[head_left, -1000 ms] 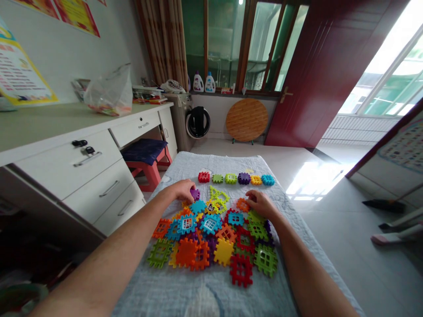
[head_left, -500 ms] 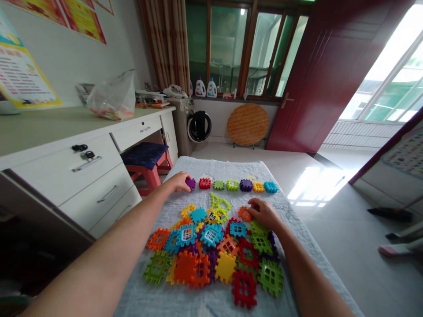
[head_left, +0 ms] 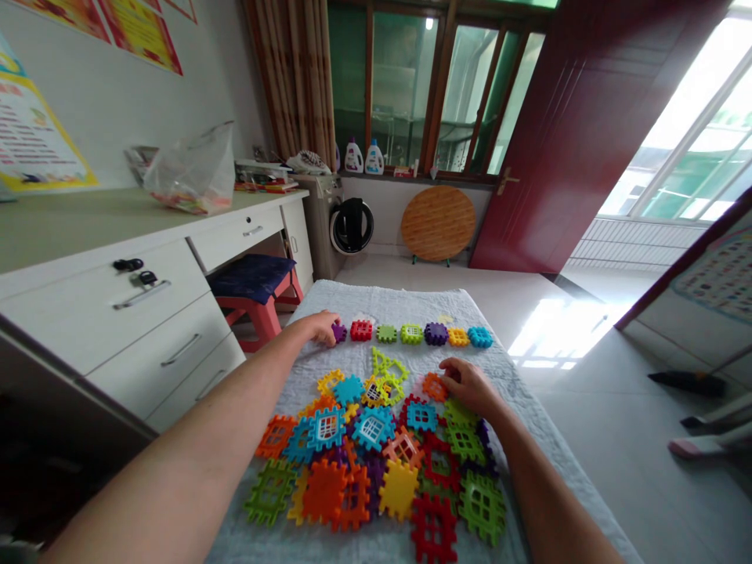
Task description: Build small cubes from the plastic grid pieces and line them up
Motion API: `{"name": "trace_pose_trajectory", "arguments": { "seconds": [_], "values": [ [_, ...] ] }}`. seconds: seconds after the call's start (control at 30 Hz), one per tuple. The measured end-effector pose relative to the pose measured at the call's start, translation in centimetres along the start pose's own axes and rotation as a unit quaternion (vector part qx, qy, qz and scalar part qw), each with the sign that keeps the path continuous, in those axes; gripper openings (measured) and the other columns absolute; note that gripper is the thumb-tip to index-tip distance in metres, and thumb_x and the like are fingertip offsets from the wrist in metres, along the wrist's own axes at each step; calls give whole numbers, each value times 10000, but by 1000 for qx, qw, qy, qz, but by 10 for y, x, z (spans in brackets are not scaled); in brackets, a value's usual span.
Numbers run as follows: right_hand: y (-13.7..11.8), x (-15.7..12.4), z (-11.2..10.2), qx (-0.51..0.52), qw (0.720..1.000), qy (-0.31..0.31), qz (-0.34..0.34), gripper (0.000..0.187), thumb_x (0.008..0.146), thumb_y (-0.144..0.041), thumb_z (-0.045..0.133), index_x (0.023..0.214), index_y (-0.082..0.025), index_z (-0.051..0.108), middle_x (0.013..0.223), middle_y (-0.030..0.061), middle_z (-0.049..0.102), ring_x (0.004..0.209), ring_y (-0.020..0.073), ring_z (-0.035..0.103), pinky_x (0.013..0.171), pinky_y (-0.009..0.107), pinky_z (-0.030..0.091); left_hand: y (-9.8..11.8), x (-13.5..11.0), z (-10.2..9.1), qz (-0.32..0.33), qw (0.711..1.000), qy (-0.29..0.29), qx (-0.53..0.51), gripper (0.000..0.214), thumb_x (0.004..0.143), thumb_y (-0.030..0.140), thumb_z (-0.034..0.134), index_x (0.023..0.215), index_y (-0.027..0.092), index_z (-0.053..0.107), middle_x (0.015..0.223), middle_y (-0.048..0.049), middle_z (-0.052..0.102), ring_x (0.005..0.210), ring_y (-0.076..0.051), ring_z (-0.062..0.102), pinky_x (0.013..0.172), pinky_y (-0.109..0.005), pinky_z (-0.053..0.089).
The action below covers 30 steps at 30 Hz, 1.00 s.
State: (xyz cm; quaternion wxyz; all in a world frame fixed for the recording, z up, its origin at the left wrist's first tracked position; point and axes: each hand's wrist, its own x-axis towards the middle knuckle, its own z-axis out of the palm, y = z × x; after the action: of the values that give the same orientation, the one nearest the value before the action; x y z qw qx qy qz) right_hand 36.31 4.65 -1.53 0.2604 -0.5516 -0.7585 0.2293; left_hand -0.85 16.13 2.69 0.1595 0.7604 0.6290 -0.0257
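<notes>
A heap of colourful square plastic tiles (head_left: 376, 454) lies on a pale grey cloth (head_left: 405, 301). Beyond it runs a row of small blocks (head_left: 411, 334): red, green, lime, purple, orange, blue. My left hand (head_left: 320, 327) reaches to the row's left end, fingers closed on a small purple block (head_left: 339, 332) that sits next to the red one. My right hand (head_left: 467, 385) rests on the heap's far right side, fingers curled on a small orange piece (head_left: 435, 386).
A white desk with drawers (head_left: 146, 290) runs along the left, a red stool (head_left: 258, 294) under it and a plastic bag (head_left: 191, 168) on top. A round wooden tabletop (head_left: 438, 223) leans on the far wall. Tiled floor lies to the right.
My left hand lifted the purple block from the heap and carried it forward to the left end of the row. My right hand stayed on the orange piece.
</notes>
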Motion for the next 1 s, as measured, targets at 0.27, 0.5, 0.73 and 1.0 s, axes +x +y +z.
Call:
{"name": "trace_pose_trajectory", "arguments": {
  "seconds": [0.27, 0.5, 0.73, 1.0],
  "values": [
    [1, 0, 0, -4, 1000, -3, 4, 222, 762, -284, 550, 934, -161, 620, 655, -15, 587, 566, 117, 502, 565, 244, 368, -1, 3, 1, 11, 1000, 14, 8, 393, 458, 178, 641, 849, 179, 667, 796, -18, 671, 761, -222, 631, 626, -257, 469],
    [0, 0, 0, -7, 1000, -2, 7, 221, 769, -289, 552, 930, -157, 628, 642, -13, 585, 565, 119, 495, 552, 243, 356, -2, 7, 1, 9, 1000, 18, 15, 470, 440, 178, 642, 909, 171, 681, 916, -43, 680, 845, -243, 628, 687, -268, 483],
    [-1, 0, 0, -3, 1000, 0, 8, 220, 766, -295, 551, 922, -161, 627, 642, -11, 591, 557, 118, 494, 547, 242, 354, -1, 9, -1, 1, 1000, 5, 16, 550, 429, 188, 653, 979, 171, 655, 990, -58, 669, 841, -247, 629, 676, -275, 495],
    [-1, 0, 0, -4, 1000, -2, 8, 218, 761, -282, 549, 926, -160, 623, 645, -14, 587, 554, 115, 488, 557, 244, 353, 0, 9, 2, 3, 1000, -1, 20, 463, 455, 184, 641, 917, 162, 653, 918, -48, 680, 799, -233, 636, 644, -260, 484]
  ]
}}
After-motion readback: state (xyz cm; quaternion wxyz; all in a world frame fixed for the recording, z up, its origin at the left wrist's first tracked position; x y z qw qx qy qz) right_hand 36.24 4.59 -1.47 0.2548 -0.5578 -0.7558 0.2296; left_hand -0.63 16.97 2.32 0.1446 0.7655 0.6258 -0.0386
